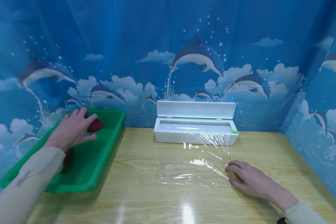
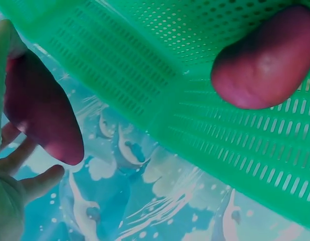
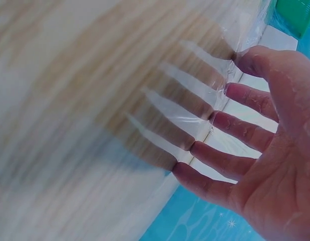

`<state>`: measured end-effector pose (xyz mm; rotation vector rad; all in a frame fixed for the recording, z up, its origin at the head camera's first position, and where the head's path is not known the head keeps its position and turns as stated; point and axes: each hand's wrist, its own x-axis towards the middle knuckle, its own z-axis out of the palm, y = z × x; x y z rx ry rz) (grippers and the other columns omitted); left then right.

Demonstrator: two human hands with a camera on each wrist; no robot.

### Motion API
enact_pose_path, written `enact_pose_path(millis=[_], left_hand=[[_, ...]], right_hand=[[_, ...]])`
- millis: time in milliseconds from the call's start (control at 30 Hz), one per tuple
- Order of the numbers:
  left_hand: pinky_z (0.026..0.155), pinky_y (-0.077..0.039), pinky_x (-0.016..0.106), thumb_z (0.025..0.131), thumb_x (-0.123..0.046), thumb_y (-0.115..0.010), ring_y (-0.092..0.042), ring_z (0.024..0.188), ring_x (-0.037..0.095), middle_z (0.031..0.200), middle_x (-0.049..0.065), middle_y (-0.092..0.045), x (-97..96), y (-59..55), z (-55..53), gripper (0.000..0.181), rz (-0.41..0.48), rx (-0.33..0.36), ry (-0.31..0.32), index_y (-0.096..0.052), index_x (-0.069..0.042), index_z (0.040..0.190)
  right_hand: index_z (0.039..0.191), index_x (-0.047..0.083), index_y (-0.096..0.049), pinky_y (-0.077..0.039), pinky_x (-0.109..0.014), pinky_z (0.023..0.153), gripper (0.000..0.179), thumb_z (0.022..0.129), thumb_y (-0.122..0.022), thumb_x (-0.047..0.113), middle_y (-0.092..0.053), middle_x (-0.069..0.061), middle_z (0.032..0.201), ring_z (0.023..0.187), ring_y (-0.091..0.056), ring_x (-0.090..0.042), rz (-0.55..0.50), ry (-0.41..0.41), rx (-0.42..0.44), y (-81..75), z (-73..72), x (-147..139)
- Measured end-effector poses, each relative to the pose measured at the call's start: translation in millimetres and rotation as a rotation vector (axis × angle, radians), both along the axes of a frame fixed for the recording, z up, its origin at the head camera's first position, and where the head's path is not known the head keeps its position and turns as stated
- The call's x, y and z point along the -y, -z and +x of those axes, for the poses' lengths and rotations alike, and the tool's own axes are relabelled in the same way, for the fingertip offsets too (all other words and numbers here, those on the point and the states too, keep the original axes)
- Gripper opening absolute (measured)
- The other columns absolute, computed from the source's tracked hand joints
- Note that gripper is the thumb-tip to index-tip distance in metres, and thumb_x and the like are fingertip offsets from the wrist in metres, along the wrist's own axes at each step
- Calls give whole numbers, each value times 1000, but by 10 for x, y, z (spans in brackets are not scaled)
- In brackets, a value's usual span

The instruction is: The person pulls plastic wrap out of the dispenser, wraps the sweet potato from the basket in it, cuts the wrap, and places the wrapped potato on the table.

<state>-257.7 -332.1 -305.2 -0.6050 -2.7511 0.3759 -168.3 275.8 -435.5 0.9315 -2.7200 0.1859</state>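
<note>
Left hand: grips a red tuber at the green basket
Right hand: I see spread fingers touching clear film

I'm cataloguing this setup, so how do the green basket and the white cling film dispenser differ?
The green basket has slotted walls; the white cling film dispenser has a solid front. No lid shows on the basket, while the dispenser's hinged lid stands raised. A reddish-purple sweet potato lies in the basket; clear film trails from the dispenser. Both are open at the top.
</note>
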Motion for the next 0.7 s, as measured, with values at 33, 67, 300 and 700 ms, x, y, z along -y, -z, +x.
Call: enact_pose_path(millis=[33, 67, 300, 700], left_hand=[[71, -55, 60, 77, -49, -86, -59, 86, 40, 112, 29, -55, -3, -15, 14, 73, 2, -6, 6, -56, -8, 130], [69, -56, 58, 78, -49, -85, -59, 83, 38, 110, 29, -55, -7, -28, 28, 73, 0, -11, 12, -56, -7, 130], [61, -54, 54, 81, -53, -80, -59, 80, 35, 109, 24, -56, -77, -85, 139, 69, -62, -101, 56, -59, -12, 131], [66, -55, 60, 71, -47, -89, -63, 88, 40, 112, 22, -60, -396, -139, 302, 71, -56, -279, 174, -62, -18, 130]], right_hand=[[114, 14, -72, -60, -46, 83, 34, 82, -81, 21, -70, -5, 117, 102, -69, -25, 0, 0, -2, -2, 3, -1], [114, 14, -72, -60, -46, 83, 33, 83, -81, 21, -70, -5, 117, 103, -69, -25, 0, -1, -3, -3, 6, -1], [115, 14, -72, -60, -46, 85, 32, 84, -79, 19, -69, -5, 117, 103, -69, -25, 5, 0, 8, -4, 0, -2], [114, 14, -72, -60, -45, 84, 32, 84, -79, 19, -69, -5, 117, 103, -69, -24, 2, -2, -2, -3, 5, 10]])
